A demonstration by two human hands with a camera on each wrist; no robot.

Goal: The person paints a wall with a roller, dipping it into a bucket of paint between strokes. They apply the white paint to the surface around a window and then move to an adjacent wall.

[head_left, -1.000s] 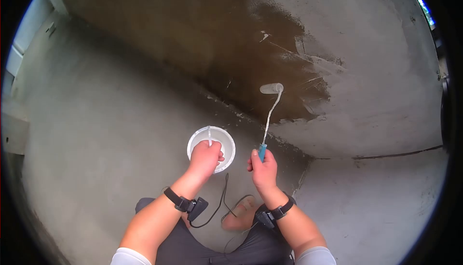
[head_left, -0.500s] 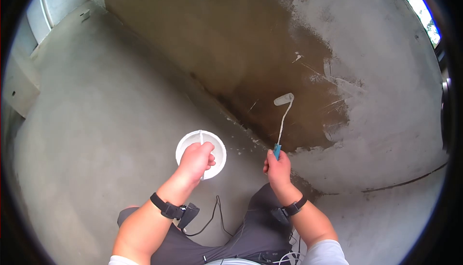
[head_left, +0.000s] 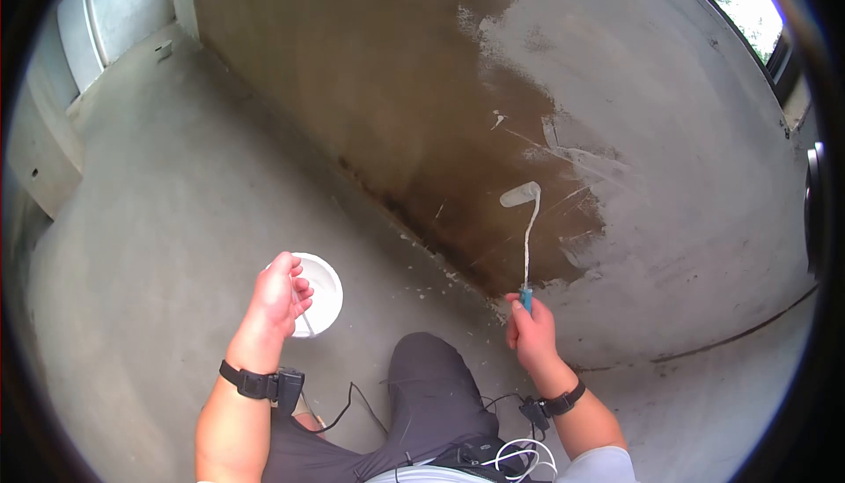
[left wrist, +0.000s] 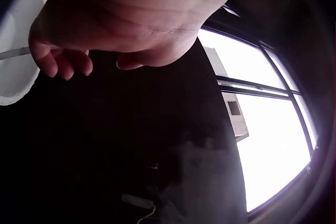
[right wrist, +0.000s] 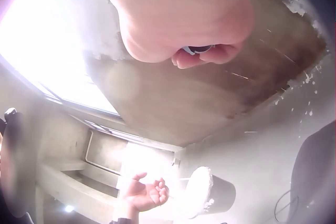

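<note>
My left hand [head_left: 280, 294] has its fingers curled around the thin handle [left wrist: 14, 53] of a white bucket [head_left: 327, 296]. The bucket hangs just right of that hand in the head view, its pale inside showing. My right hand [head_left: 534, 335] grips the blue handle of a paint roller [head_left: 519, 194], thumb along the grip. A bent, white-coated rod runs up from the handle to the small white roller head, which overlaps the brown part of the wall in this view. In the right wrist view, the grip's end shows between the curled fingers of the right hand [right wrist: 194, 35].
The wall [head_left: 352, 69] is brown on the left and coated pale grey on the right, with a ragged border. White spatters dot the grey floor [head_left: 194, 184] along its foot. A window [left wrist: 273, 129] is at the right. Cables [head_left: 528, 457] lie at the person's lap.
My left hand and the bucket have moved left and the wrist has turned. The right hand with the paint roller has shifted rightward and a little lower in the head view, which has itself turned.
</note>
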